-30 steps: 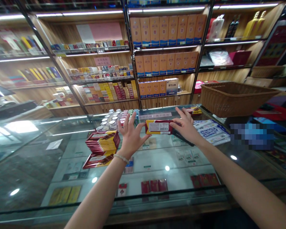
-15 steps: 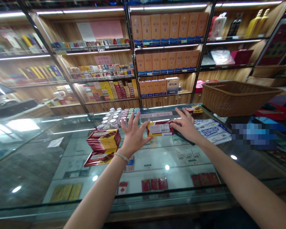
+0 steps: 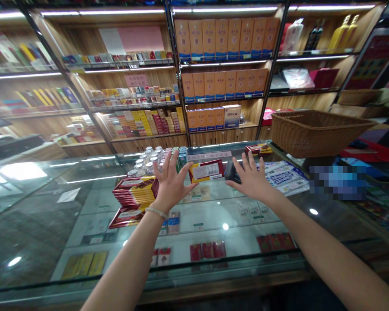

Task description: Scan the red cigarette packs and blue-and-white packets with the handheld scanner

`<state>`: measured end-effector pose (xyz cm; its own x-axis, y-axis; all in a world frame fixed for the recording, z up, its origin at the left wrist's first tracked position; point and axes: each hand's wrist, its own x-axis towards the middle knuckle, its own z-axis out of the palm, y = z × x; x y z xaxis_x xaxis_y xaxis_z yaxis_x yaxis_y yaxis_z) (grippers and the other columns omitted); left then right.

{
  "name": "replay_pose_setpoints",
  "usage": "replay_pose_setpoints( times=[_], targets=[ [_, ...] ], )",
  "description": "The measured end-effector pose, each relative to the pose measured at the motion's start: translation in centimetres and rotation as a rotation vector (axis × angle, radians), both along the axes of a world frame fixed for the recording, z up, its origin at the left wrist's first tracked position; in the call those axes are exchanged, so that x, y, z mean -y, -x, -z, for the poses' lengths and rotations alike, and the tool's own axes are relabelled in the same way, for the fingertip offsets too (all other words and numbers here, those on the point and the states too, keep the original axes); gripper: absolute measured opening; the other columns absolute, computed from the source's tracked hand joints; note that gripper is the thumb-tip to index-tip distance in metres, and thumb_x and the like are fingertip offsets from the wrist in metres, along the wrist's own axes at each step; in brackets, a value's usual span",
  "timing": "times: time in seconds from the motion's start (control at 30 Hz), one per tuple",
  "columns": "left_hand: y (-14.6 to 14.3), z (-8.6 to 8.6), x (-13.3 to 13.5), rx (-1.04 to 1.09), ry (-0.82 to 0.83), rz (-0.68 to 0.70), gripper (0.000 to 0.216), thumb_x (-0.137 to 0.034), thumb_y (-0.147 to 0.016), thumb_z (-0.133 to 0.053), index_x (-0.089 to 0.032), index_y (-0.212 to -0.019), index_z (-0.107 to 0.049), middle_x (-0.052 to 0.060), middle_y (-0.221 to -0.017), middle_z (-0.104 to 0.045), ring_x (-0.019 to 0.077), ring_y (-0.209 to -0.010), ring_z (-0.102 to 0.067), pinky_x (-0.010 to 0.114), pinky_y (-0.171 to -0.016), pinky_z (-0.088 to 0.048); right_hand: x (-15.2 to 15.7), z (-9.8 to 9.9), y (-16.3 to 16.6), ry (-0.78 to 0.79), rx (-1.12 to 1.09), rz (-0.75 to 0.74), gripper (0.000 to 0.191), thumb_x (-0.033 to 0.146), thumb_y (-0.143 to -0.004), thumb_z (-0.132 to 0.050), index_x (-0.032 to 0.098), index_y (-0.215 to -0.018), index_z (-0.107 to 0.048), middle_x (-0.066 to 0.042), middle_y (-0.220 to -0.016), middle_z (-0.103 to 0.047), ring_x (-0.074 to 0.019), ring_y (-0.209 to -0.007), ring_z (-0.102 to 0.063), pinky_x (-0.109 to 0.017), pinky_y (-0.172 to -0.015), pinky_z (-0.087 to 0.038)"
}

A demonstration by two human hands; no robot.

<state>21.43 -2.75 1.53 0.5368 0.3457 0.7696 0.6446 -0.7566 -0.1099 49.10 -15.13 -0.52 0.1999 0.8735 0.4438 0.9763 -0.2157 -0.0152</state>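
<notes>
A red-and-yellow chocolate packet (image 3: 206, 172) is over the glass counter, its pale label side facing me. My left hand (image 3: 172, 181), with a beaded bracelet at its wrist, has the packet's left end between thumb and forefinger; its other fingers are spread. To the packet's right, my right hand (image 3: 251, 179) is open, fingers apart, and does not touch it. Partly hidden behind that hand is a dark object (image 3: 231, 171) whose kind I cannot make out. Just left of my left hand stands a stack of similar chocolate packets (image 3: 134, 190), with some lying askew at its base.
Clear-lidded small jars (image 3: 145, 162) stand behind the stack. Blue-and-white packs (image 3: 287, 177) lie to the right, below a wicker basket (image 3: 320, 131). More chocolate packets (image 3: 258, 149) lie at the counter's back. Cigarette packs (image 3: 207, 250) show under the glass (image 3: 227, 211). Stocked shelves stand beyond.
My right hand has let go of the packet's right end and opened. The packet has shifted left along with my left hand and tilted slightly.
</notes>
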Motion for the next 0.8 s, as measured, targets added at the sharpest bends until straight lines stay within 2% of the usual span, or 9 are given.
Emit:
replay_pose_setpoints(
  times=[0.17, 0.3, 0.4, 0.53, 0.63, 0.7, 0.8],
  targets=[
    [0.0, 0.1, -0.2, -0.007, 0.032, -0.008, 0.067, -0.047, -0.074, -0.09, -0.031, -0.134, -0.066, 0.019, -0.174, -0.026, 0.0449, -0.159, -0.026, 0.074, -0.125, 0.003, -0.1, 1.4, -0.1, 0.103, 0.022, 0.056, 0.102, 0.082, -0.093, -0.041, 0.009, -0.165, -0.032, -0.031, -0.17, -0.025, -0.0465, -0.161, -0.016, -0.076, -0.122, -0.006],
    [0.0, 0.1, -0.1, -0.044, 0.039, -0.023, 0.067, -0.046, -0.073, -0.09, -0.03, -0.134, -0.066, 0.021, -0.173, -0.026, 0.0447, -0.159, -0.026, 0.075, -0.124, 0.003, -0.3, 1.9, -0.3, 0.147, 0.001, 0.072, 0.102, 0.08, -0.094, -0.041, 0.008, -0.165, -0.031, -0.032, -0.169, -0.027, -0.0461, -0.161, -0.017, -0.076, -0.122, -0.008],
    [0.0, 0.1, -0.2, -0.043, 0.035, -0.031, 0.068, -0.046, -0.073, -0.091, -0.031, -0.134, -0.065, 0.019, -0.173, -0.026, 0.0441, -0.16, -0.025, 0.075, -0.125, 0.002, -0.5, 2.0, -0.4, 0.179, -0.014, 0.074, 0.097, 0.074, -0.095, -0.047, 0.007, -0.164, -0.033, -0.03, -0.168, -0.031, -0.0444, -0.159, -0.025, -0.07, -0.123, -0.021],
    [0.1, 0.2, -0.4, -0.019, 0.044, -0.016, 0.067, -0.047, -0.073, -0.091, -0.032, -0.134, -0.065, 0.017, -0.175, -0.024, 0.0442, -0.159, -0.026, 0.074, -0.125, 0.004, -0.5, 1.4, -0.4, 0.2, -0.014, 0.041, 0.071, 0.057, -0.096, -0.058, 0.012, -0.15, -0.053, -0.026, -0.157, -0.05, -0.0408, -0.143, -0.046, -0.053, -0.11, -0.046],
    [0.0, 0.3, -0.5, -0.007, 0.046, -0.011, 0.068, -0.048, -0.072, -0.091, -0.032, -0.133, -0.066, 0.017, -0.174, -0.025, 0.0445, -0.159, -0.026, 0.074, -0.125, 0.006, -0.4, 0.8, 0.0, 0.198, -0.04, 0.05, 0.054, 0.051, -0.096, -0.061, 0.013, -0.134, -0.063, -0.024, -0.138, -0.062, -0.0392, -0.128, -0.056, -0.048, -0.1, -0.052],
    [0.0, 0.3, -0.6, -0.008, 0.037, -0.016, 0.068, -0.048, -0.072, -0.091, -0.032, -0.133, -0.066, 0.018, -0.174, -0.026, 0.0445, -0.159, -0.026, 0.074, -0.125, 0.005, -0.4, 0.4, 0.3, 0.212, -0.067, 0.072, 0.05, 0.051, -0.095, -0.063, 0.013, -0.127, -0.064, -0.023, -0.13, -0.064, -0.0383, -0.123, -0.059, -0.046, -0.097, -0.053],
    [0.0, 0.3, -0.5, -0.012, 0.037, -0.02, 0.067, -0.048, -0.072, -0.091, -0.032, -0.132, -0.066, 0.019, -0.174, -0.026, 0.0441, -0.159, -0.026, 0.074, -0.125, 0.005, -0.4, 0.1, 0.7, 0.236, -0.1, 0.111, 0.05, 0.051, -0.096, -0.064, 0.013, -0.128, -0.062, -0.022, -0.13, -0.061, -0.0375, -0.122, -0.061, -0.045, -0.092, -0.055]
  ],
)
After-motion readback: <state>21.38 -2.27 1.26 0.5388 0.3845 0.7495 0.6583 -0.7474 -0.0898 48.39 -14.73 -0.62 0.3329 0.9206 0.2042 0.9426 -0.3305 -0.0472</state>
